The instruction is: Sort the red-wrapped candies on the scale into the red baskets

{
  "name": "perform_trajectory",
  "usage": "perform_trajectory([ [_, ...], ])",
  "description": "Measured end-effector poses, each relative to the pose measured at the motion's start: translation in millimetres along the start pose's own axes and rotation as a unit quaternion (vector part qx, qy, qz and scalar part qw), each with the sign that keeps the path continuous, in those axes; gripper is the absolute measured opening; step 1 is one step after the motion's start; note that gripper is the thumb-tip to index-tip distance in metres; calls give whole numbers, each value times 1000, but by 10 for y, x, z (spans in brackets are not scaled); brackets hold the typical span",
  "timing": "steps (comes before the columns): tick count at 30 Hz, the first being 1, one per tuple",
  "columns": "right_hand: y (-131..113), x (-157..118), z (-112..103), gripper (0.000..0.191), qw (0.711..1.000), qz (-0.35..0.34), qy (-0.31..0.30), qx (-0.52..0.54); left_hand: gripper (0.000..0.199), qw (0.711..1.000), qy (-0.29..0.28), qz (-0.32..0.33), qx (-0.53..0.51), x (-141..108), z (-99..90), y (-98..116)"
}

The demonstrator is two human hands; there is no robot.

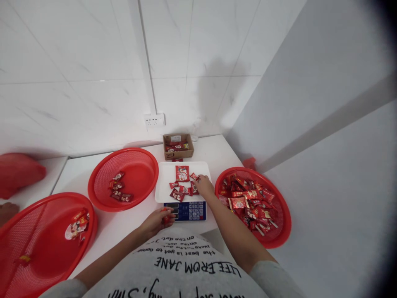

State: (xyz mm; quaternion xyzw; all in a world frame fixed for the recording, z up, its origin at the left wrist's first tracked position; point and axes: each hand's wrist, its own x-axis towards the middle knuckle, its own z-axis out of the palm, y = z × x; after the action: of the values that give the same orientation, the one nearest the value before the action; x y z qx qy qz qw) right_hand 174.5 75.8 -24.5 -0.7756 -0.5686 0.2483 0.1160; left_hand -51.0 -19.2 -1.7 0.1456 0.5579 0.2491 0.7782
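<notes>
One packet [194, 176] is pinched by the right hand [205, 187]; better not push other sweets [182, 174]; left hand [156, 220] encloses something red [166, 217].

Small orange-red pieces [166, 216] in the left hand [157, 220]; beside it, a blue rectangular keypad [185, 212]; around the right hand [204, 187], red-and-white packets [182, 173], white rectangular tray [164, 179].

Three red baskets [141, 169], one scale [182, 211], one white tray [164, 178], one cardboard box [186, 154], one socket plate [154, 120]
</notes>
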Motion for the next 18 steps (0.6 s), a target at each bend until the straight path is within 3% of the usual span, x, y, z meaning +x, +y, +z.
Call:
perform_trajectory([
  [10,85,95,35,19,999,4,18,26,14,1000,-1,1,-2,28,-88,-31],
  [14,70,38,32,20,996,-42,38,63,18,1000,-5,2,0,61,-95,-56],
  [18,1,-89,59,15,989,-108,20,95,17,1000,-14,2,6,66,-81,-59],
])
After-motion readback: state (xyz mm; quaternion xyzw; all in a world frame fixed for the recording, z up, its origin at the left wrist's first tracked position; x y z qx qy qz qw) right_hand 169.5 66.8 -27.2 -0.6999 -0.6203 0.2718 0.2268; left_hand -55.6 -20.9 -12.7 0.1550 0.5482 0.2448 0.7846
